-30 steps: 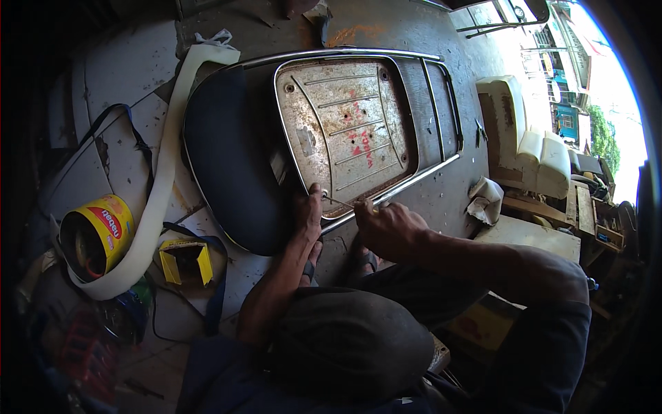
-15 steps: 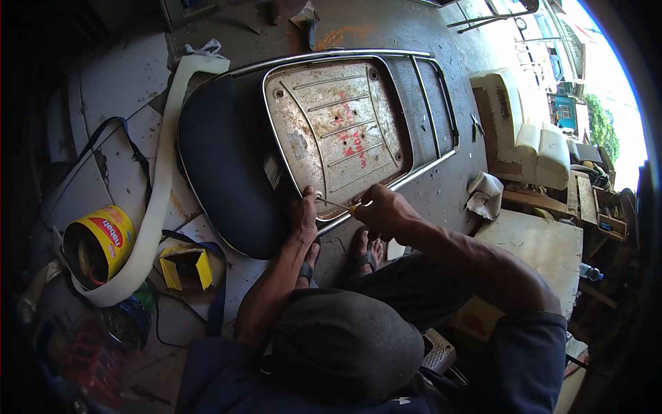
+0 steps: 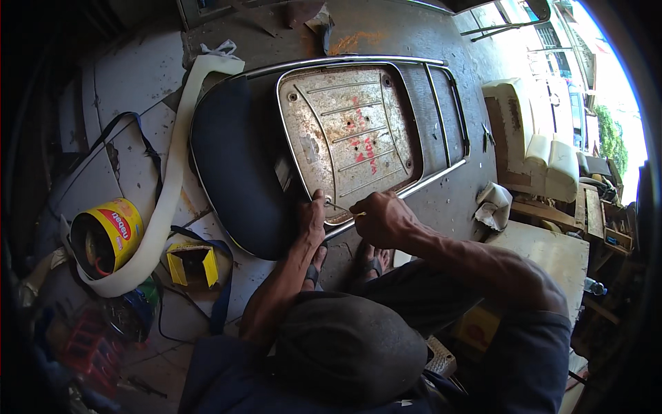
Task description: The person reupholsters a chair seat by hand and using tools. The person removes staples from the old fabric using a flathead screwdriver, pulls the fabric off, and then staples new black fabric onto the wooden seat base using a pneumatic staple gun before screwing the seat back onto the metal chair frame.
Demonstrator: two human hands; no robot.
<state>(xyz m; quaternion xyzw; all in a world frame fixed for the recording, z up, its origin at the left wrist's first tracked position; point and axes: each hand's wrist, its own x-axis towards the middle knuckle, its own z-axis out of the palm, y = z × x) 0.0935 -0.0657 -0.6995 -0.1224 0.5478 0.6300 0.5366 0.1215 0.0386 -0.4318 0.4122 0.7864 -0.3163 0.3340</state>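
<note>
A rusty metal seat plate (image 3: pixel 321 124) with red markings lies over a dark cushion (image 3: pixel 227 172) inside a chrome tube frame (image 3: pixel 438 117). My left hand (image 3: pixel 310 217) grips the plate's near-left corner, thumb beside a bolt hole. A thin-shafted screwdriver (image 3: pixel 339 205) with a yellowish handle reaches that hole, its tip by my left thumb. My right hand (image 3: pixel 385 219) is closed around the handle, just right of the plate's lower edge. My sandalled feet show below the frame.
A yellow tin (image 3: pixel 127 245), a yellow open box (image 3: pixel 205 265), a dark strap (image 3: pixel 123 116) and a long foam strip (image 3: pixel 181 121) lie on the left. At right are a cream upholstered seat (image 3: pixel 524 162), a board (image 3: pixel 534 245), a crumpled scrap (image 3: pixel 493 200) and piled wood (image 3: pixel 593 210).
My right hand has turned and shifted slightly up on the screwdriver over the last second. My left hand stays at the corner. The whole view has shifted slightly.
</note>
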